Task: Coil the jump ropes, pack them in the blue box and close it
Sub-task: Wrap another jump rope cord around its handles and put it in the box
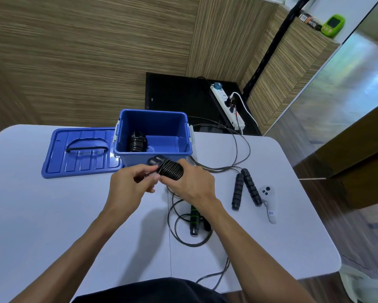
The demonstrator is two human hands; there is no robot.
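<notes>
A: Jump rope bundle (170, 171), cord wound round its handles, sits in both hands over the bench (52, 215), just in front of the blue box (153, 159).

B: Surroundings?

A: Box open, one coiled rope (137, 142) inside at its 9 o'clock wall. Lid (81, 152) flat on the bench, touching the box at 9 o'clock. At the box's 4 o'clock: a black rope's paired handles (245, 189), its cord looping back past the box. White controller (269, 203) just beside them. Green-banded handles (194, 219) with loose cord at 6 o'clock, under the right forearm.

B: Hands?

A: Right hand (192, 184) wraps its fingers round the bundle from the right. Left hand (129, 186) pinches the cord at the bundle's left end, thumb and fingers curled.
</notes>
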